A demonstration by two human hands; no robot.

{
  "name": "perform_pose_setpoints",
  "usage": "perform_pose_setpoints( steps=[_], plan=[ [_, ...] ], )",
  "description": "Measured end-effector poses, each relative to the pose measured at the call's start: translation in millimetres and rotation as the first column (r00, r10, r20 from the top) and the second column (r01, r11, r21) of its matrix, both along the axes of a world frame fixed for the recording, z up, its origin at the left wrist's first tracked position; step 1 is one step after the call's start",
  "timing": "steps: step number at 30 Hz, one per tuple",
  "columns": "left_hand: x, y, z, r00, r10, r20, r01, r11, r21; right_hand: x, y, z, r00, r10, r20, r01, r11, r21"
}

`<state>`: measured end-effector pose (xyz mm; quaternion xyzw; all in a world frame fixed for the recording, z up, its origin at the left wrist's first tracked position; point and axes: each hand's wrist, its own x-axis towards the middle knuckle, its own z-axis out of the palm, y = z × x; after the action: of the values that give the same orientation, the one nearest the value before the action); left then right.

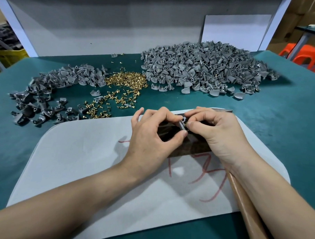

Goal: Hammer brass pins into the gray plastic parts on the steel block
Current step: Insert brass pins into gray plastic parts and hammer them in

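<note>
A dark steel block lies on a pale grey mat in front of me. Over the block, my left hand pinches a small gray plastic part between thumb and forefinger. My right hand meets it from the right, its fingertips pinching something tiny at the part, probably a brass pin, mostly hidden. A brown wooden handle runs under my right forearm toward the lower right; its head is hidden.
Loose brass pins are heaped beyond the mat. A big pile of gray parts lies at the back right, a smaller and darker pile at the left. All rest on a green table with a white wall behind.
</note>
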<state>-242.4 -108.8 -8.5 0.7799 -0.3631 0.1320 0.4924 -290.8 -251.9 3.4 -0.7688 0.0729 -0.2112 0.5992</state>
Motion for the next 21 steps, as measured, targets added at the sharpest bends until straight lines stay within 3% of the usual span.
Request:
perform_pose_setpoints(
  steps=[21],
  plan=[
    [-0.6,0.4,1.2,0.998,-0.037,-0.057,0.035,0.999,-0.034,-0.5,-1.4,-0.7,0.998,0.050,0.035,-0.050,0.999,-0.015]
  ],
)
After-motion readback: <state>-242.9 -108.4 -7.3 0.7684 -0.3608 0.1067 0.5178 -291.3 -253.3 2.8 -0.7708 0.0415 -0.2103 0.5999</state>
